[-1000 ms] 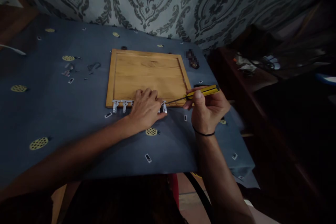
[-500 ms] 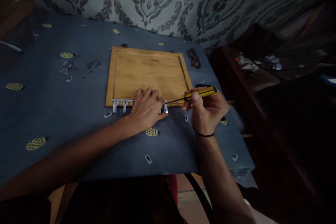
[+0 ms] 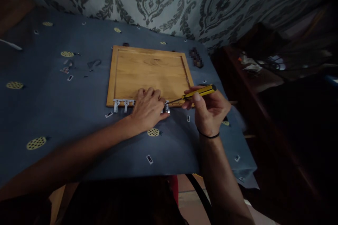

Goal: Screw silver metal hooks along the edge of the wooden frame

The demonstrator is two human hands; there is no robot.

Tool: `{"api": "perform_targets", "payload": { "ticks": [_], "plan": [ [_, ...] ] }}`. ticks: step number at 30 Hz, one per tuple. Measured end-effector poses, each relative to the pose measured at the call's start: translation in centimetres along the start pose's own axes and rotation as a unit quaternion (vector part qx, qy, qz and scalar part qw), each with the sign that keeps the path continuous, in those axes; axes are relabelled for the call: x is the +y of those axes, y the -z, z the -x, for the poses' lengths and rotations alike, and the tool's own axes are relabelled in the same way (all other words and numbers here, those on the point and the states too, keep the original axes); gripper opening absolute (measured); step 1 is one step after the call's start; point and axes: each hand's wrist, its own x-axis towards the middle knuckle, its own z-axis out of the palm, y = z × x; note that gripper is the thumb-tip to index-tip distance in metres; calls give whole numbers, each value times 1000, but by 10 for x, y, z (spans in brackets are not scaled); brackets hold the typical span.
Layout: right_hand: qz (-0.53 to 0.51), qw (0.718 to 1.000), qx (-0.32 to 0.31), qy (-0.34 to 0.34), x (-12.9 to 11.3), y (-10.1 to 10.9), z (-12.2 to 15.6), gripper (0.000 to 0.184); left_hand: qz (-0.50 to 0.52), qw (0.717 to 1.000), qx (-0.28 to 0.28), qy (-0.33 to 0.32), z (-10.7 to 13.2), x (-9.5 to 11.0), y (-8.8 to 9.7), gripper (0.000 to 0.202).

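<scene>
A wooden panel with a raised frame lies flat on the table. Silver T-shaped metal brackets line its near edge, their ends jutting past it. My left hand rests over that edge, fingers bent and closed on a bracket at the right end of the row, its thumb just below. The middle of the row is hidden beneath this hand. In my right hand is a yellow and black screwdriver, gripped by the handle. Its shaft slants down left to the bracket beside my left fingers; the tip is hard to make out.
A blue cloth with pineapple prints covers the table. Small loose hardware pieces and a dark curved piece lie left of the panel. A dark, blurred-out object sits at the back right. Behind hangs a patterned curtain.
My right hand and the screwdriver handle have shifted very slightly, the handle tilting up a little. The left hand stays on the bracket, and the panel has not moved on the table.
</scene>
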Motion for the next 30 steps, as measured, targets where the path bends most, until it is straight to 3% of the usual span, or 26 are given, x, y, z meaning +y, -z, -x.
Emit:
{"api": "perform_targets", "payload": {
  "ticks": [10, 15, 23, 30],
  "plan": [
    [37, 999, 16, -14, 1, -2, -3, 52, -17, 999, 36, -5, -1, -1, -9, 38],
    [24, 999, 27, 0, 2, -4, -2, 50, -22, 998, 63, -19, 0, -3, -10, 36],
    [21, 995, 94, 34, 1, -6, -3, 43, -11, 999, 43, -8, -1, -2, -7, 37],
    [23, 997, 67, 25, 2, -6, -2, 39, -7, 999, 30, -9, -1, -1, -6, 39]
  ]
}}
